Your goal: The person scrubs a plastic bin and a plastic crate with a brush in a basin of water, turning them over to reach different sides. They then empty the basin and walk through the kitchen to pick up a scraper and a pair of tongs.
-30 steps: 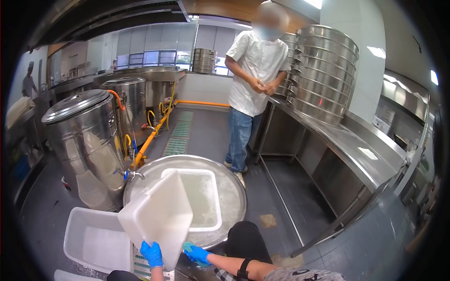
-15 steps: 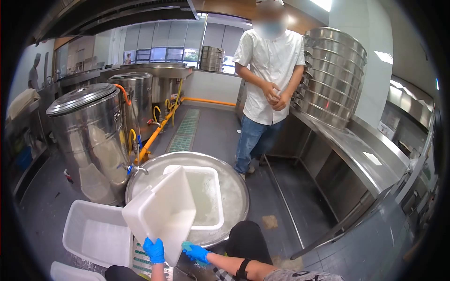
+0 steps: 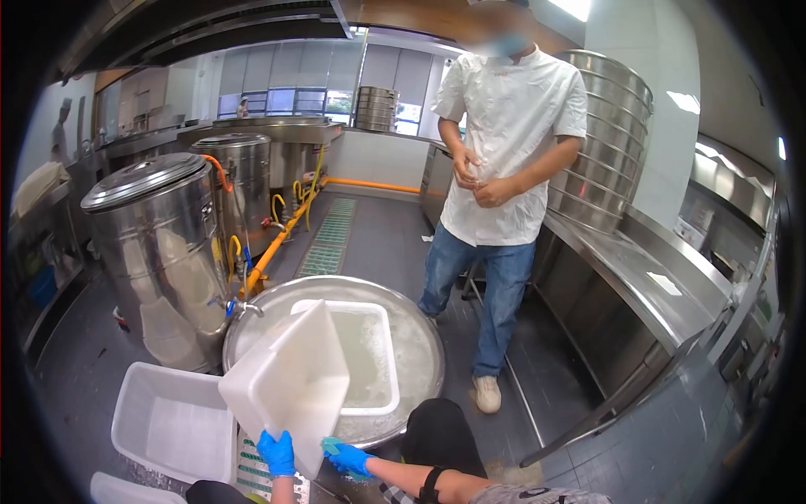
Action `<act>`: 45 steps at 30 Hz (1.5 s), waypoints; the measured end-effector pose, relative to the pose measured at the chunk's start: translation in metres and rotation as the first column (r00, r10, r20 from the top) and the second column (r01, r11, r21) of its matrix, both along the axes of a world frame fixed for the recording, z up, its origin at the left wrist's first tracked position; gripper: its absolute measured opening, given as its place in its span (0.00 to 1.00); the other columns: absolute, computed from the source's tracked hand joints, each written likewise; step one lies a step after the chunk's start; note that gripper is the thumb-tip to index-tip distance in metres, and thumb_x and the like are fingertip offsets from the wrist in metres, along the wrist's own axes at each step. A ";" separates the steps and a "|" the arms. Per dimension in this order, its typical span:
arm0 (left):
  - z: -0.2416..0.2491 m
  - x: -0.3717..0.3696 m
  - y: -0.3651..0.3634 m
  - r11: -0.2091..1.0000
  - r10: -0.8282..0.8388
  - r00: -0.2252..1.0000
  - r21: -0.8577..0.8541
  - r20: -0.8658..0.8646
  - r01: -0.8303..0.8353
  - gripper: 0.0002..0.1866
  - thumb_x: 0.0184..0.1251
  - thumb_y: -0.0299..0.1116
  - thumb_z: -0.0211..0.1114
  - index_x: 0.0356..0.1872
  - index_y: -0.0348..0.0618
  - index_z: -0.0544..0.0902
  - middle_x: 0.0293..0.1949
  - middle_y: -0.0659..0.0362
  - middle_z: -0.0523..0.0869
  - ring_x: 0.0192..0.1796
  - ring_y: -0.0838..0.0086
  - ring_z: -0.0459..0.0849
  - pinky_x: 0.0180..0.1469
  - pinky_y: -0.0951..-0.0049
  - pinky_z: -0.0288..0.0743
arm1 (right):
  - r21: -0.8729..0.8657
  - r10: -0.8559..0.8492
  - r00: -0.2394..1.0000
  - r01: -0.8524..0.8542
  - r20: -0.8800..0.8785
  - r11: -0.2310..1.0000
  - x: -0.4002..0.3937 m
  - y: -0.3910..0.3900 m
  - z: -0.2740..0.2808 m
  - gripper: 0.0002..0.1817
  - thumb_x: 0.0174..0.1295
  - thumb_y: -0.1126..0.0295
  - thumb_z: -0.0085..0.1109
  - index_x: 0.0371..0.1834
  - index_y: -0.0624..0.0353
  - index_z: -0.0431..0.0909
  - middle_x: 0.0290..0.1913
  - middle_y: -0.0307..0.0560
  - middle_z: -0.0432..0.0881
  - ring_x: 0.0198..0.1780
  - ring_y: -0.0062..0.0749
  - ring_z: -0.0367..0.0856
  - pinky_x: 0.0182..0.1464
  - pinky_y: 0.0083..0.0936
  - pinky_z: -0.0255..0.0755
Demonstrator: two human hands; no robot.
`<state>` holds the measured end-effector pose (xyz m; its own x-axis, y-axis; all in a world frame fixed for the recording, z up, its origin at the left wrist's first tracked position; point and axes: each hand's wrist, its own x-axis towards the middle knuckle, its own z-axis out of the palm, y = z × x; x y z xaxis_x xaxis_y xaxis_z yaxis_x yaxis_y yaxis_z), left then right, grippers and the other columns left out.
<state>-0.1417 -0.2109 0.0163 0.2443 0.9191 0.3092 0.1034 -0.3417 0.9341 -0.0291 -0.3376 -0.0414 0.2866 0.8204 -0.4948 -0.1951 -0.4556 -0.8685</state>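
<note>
My left hand (image 3: pixel 276 454), in a blue glove, grips the lower edge of a white plastic bin (image 3: pixel 294 370), which is tilted over a large round metal tub (image 3: pixel 432 344). To its right, my right hand (image 3: pixel 349 459), also gloved in blue, is closed on a green scrubbing pad (image 3: pixel 330 446) beside the bin's lower right edge. Behind the tilted bin, a second white bin (image 3: pixel 392 370) sits in the tub with cloudy, foamy water in it.
A white bin (image 3: pixel 172 420) stands on the floor at left, with part of another below it. Steel drums (image 3: pixel 159 260) with taps and an orange pipe are beyond. A person in white (image 3: pixel 508 143) stands behind the tub, by a steel counter (image 3: pixel 625 269) with stacked steamers.
The person in white has stepped closer and to the right, with one foot now visible near the tub. My right hand and the pad have shifted slightly left and down.
</note>
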 end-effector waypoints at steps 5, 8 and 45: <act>0.001 -0.002 0.001 0.978 0.177 0.984 -0.104 -0.033 -0.179 0.11 0.43 0.29 0.59 0.28 0.32 0.76 0.26 0.50 0.80 0.27 0.66 0.78 0.30 0.70 0.70 | -0.029 -0.035 0.999 0.036 0.014 0.999 0.001 0.002 -0.003 0.22 0.47 0.73 0.46 0.50 0.54 0.62 0.38 0.40 0.68 0.32 0.24 0.68 0.27 0.21 0.68; -0.002 -0.005 0.008 0.972 0.164 0.986 -0.178 0.036 -0.155 0.14 0.44 0.27 0.57 0.34 0.31 0.73 0.30 0.51 0.79 0.29 0.68 0.76 0.32 0.71 0.70 | 0.007 -0.086 0.989 0.086 0.123 0.996 0.004 0.001 -0.010 0.24 0.48 0.72 0.46 0.52 0.55 0.61 0.44 0.44 0.67 0.38 0.29 0.68 0.33 0.23 0.68; -0.002 -0.072 0.087 0.907 0.266 0.721 -0.086 -0.640 -0.411 0.22 0.37 0.36 0.59 0.38 0.37 0.70 0.38 0.44 0.74 0.41 0.52 0.74 0.43 0.61 0.69 | 0.217 -0.474 0.863 0.503 -0.174 0.837 0.035 -0.007 0.026 0.31 0.45 0.79 0.53 0.54 0.53 0.52 0.46 0.50 0.66 0.44 0.42 0.67 0.41 0.37 0.67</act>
<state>-0.2136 -0.1236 0.0146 -0.0292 0.9996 0.0001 0.7365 0.0215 0.6761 0.0064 -0.3446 -0.0158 0.6387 0.6867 -0.3473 -0.4351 -0.0499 -0.8990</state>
